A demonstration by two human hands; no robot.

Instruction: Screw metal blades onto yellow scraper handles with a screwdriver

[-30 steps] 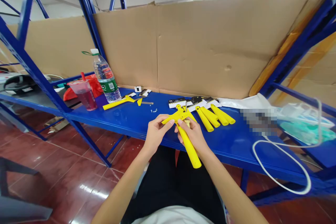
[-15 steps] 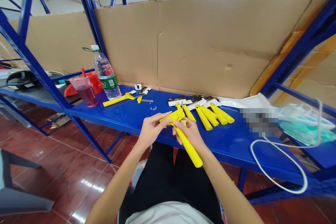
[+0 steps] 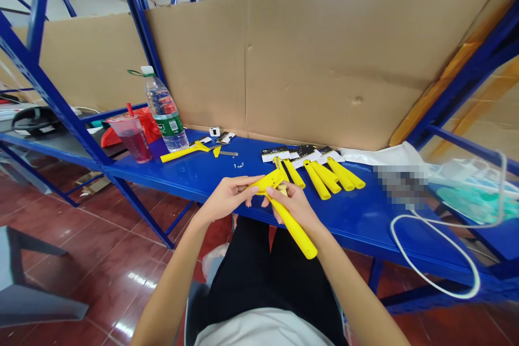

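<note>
A yellow plastic scraper (image 3: 295,228) is held above the table's front edge, its long handle slanting down to the right toward my lap. My left hand (image 3: 230,194) pinches the left end of its wide head between thumb and fingers. My right hand (image 3: 298,206) grips it where head and handle meet, with a small pale piece by the fingers that I cannot make out. Beyond my hands lie several yellow handles (image 3: 317,179) side by side, beside black-and-white packets (image 3: 275,153). Farther left rest another yellow scraper (image 3: 182,153), a thin metal blade (image 3: 229,153) and small white bits (image 3: 239,165).
On the blue table (image 3: 194,175) stand a water bottle (image 3: 168,113) and a cup of red drink (image 3: 135,140). A white cable (image 3: 438,286) loops over the right front edge. Cardboard (image 3: 316,65) walls the back; a grey stool (image 3: 36,281) stands at left.
The view has shifted slightly. Both hands keep their hold on the scraper, and the left fingers have shifted a little along its head.
</note>
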